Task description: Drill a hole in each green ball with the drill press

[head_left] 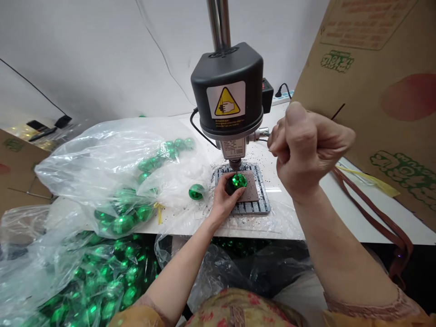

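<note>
A shiny green faceted ball (239,180) sits on the brown board (252,187) of a black drill press (227,91). My left hand (226,195) is closed around the ball's left and near sides, holding it under the drill chuck (235,164). The bit meets the top of the ball, though I cannot tell how deep it is. To the right of the motor housing, my right hand (303,147) is raised in a fist around the press's feed lever (261,134); most of the lever is hidden by the fingers. Another green ball (195,191) lies left of my left hand.
Clear plastic bags (112,159) with many green balls spread over the left of the white table. More bagged balls (112,281) are below the table edge. Cardboard boxes (371,104) stand at the right, near brown straps (371,204). Dark shavings surround the slotted metal base (264,204).
</note>
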A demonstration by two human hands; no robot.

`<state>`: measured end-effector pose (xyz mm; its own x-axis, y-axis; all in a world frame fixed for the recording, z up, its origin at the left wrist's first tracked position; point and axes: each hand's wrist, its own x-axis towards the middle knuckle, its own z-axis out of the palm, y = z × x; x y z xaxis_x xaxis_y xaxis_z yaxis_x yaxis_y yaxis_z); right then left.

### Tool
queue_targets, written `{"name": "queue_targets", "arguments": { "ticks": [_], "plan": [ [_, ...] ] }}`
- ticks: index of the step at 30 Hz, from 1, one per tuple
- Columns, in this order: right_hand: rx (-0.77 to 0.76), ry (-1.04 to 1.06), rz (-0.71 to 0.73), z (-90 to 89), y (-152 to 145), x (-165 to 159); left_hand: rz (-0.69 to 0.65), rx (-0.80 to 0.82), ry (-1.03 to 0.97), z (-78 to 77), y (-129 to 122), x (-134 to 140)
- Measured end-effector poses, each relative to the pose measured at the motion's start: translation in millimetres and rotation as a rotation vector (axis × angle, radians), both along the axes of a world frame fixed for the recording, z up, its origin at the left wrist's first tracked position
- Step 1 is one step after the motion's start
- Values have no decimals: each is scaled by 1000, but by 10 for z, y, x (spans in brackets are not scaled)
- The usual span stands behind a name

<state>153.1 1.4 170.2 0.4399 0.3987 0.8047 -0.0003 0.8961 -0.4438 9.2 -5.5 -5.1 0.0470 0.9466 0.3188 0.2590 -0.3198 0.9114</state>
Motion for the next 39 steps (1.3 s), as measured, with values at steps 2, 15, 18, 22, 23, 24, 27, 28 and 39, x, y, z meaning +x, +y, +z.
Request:
{"name": "queue_targets", "arguments": {
  "ticks": [2,15,18,22,23,24,27,28,39],
  "plan": [
    [9,-6,-23,-40,-9,3,7,-7,8,16,-7,5],
    [60,22,-50,-175,8,-10,3,-1,15,33,-13,10],
    [61,8,-28,-207,-25,-6,7,-2,-2,30,-13,14],
    [52,-9,-52,-228,-50,-6,5,7,-12,18,-9,14],
    [46,-14,-59,-234,-53,-4,3,8,-9,16,-9,13],
    [42,-21,-64,-242,-56,1,1,9,-7,16,-9,12],
    [40,-54,-59,-272,-67,23,-2,6,-8,21,-13,11],
    [38,-70,-56,-281,-71,29,-1,6,-10,23,-14,11],
    [247,-165,-44,-474,38,72,-14,-9,-17,29,-17,6]
  ]
}}
